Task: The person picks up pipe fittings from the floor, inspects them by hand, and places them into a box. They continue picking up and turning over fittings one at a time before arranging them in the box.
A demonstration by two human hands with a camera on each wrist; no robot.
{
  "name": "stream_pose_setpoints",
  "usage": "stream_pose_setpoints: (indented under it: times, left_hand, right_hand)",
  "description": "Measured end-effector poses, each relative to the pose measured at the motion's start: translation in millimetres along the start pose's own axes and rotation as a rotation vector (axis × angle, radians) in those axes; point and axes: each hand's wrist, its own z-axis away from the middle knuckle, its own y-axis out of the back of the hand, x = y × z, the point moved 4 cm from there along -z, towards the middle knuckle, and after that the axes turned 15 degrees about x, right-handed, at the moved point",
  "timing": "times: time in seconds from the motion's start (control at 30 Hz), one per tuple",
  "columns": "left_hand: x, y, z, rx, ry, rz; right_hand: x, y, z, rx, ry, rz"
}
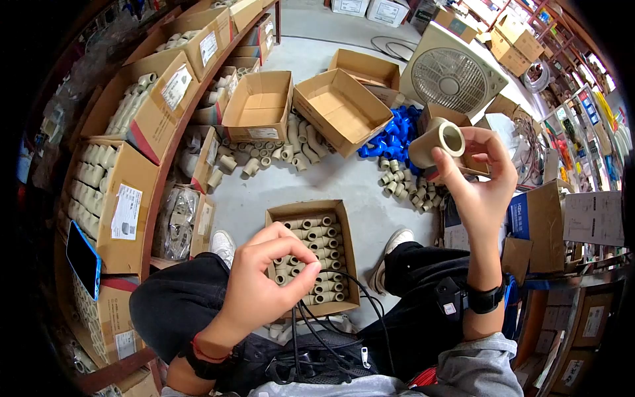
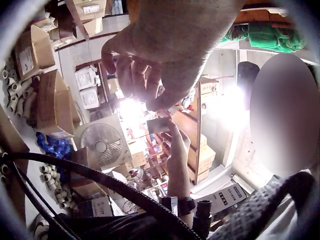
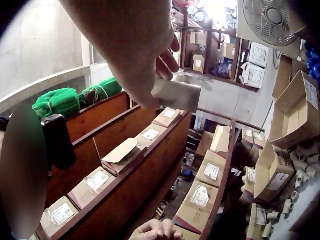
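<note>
A beige plastic pipe coupling (image 1: pixel 428 147) is raised at the right of the head view, its round opening tilted toward the camera. My right hand (image 1: pixel 486 175) pinches it between thumb and fingers; the right wrist view shows the coupling (image 3: pixel 182 95) side-on beyond the fingers. Lower and nearer the middle, my left hand (image 1: pixel 268 274) has its thumb and index fingertips together, with no object visible between them. Below that hand, a cardboard box (image 1: pixel 350 278) between the feet holds rows of beige pipe fittings (image 1: pixel 324 243), partly hidden by the hand and black cables.
Shelves on the left carry boxes (image 1: pixel 135 218) of fittings and a phone (image 1: pixel 83 258). Emptied cartons (image 1: pixel 258 106), loose beige fittings (image 1: pixel 251 167) and blue fittings (image 1: pixel 397 132) lie ahead on the floor. A box fan (image 1: pixel 450 73) stands behind. Black cables (image 1: pixel 377 311) hang across my lap.
</note>
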Motion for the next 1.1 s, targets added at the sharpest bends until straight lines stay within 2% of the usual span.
stream_pose_setpoints:
  times: [0.4,0.6,0.73,0.83,0.87,0.93,1.03,1.1]
  left_hand:
    - [-0.5,-1.7,-0.3,-0.025,0.010,-0.022]
    - [-2.5,-1.2,0.5,-0.043,0.036,-0.022]
    - [-13.1,2.8,1.5,-0.096,0.121,-0.024]
    - [0.7,-3.1,-3.1,0.197,-0.041,0.017]
    - [-0.2,-4.1,-2.3,0.157,-0.055,0.041]
    - [-4.1,-4.6,-0.5,0.077,-0.084,0.088]
    - [-17.5,-6.2,1.2,-0.105,0.094,0.242]
    - [-18.1,-5.5,0.2,-0.063,0.115,0.277]
  right_hand:
    - [-1.1,-1.2,1.0,-0.015,0.003,-0.010]
    - [3.6,-4.5,3.7,-0.089,-0.077,-0.102]
    - [7.0,-22.6,17.7,-0.473,-0.529,-0.592]
    - [4.5,-33.8,32.9,-0.687,-0.733,-0.730]
    - [4.8,-37.5,39.2,-0.718,-0.793,-0.767]
    - [1.8,-42.1,46.9,-0.772,-0.820,-0.794]
    - [-1.1,-45.2,54.7,-0.817,-0.858,-0.805]
    - [-3.2,-46.3,57.4,-0.840,-0.866,-0.825]
